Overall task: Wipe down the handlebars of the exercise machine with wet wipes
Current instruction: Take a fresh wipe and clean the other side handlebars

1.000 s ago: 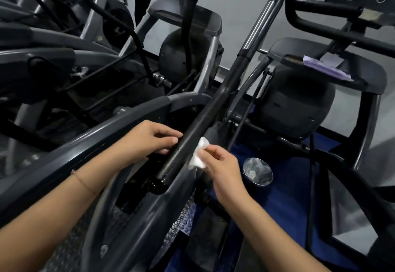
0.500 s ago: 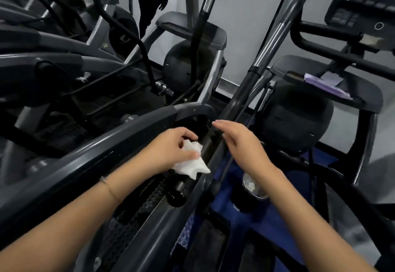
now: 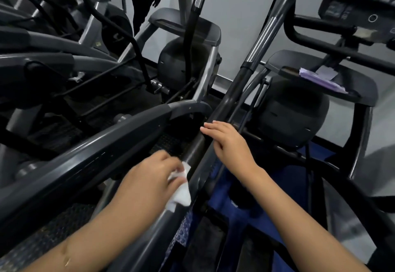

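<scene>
Since half a second ago your left hand has slid down the bar toward you, taking the crumpled white wet wipe with it. Your right hand has kept its place higher up.

The dark grey exercise machine fills the right of the view. Its long black tubular handlebar slants from the top edge down to your hands, with a chrome sleeve on its upper stretch.

Your left hand is curled round the wet wipe and presses it against the left side of the handlebar near the lower end. The hand is blurred, so I cannot tell how far the wipe wraps round the tube. Your right hand lies across the handlebar just above, fingers straight and together, gripping nothing.

A flat purple packet, probably the spare wipes, lies across the middle of the machine's dark shelf, well apart from your hands.

To do this stroke well, fold the wet wipe round the tube so it covers the far side too, not only the face toward you. This arm likely swings, so press down with your right hand to steady it. Carry the stroke right off the end cap, where grime is likely to collect, then turn the wipe to a fresh face. Much of the handlebar above your right hand probably remains to be wiped.
</scene>
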The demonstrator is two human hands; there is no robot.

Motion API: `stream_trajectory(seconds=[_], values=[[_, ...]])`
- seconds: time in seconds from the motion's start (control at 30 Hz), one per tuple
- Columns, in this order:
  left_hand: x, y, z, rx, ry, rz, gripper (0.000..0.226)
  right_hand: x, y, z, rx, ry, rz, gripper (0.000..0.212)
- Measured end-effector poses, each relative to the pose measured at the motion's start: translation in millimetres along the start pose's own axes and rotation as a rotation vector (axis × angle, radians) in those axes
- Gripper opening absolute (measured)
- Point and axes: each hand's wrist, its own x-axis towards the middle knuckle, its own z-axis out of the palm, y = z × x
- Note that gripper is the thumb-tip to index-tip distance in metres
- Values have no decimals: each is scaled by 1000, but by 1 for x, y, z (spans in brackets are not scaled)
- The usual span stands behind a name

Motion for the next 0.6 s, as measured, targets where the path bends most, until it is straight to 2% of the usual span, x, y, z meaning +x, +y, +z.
stream_trajectory(seconds=[0.1, 0.3, 0.4, 0.47, 0.53, 0.6], values=[[24, 16, 9, 141, 82, 12, 25, 0, 2, 1, 26, 4, 14, 43], [6, 10, 5, 203, 5, 8, 21, -1, 6, 2, 31, -24, 7, 46], [10, 18, 0, 101, -52, -90, 45, -2, 5, 1, 46, -22, 22, 48], [25, 28, 1, 133, -101, -130, 40, -3, 5, 0, 89, -56, 55, 48], [47, 37, 9, 261, -104, -88, 27, -2, 7, -3, 153, -95, 95, 49], [73, 42, 23, 324, -117, -76, 26, 1, 10, -7, 263, -72, 151, 49]])
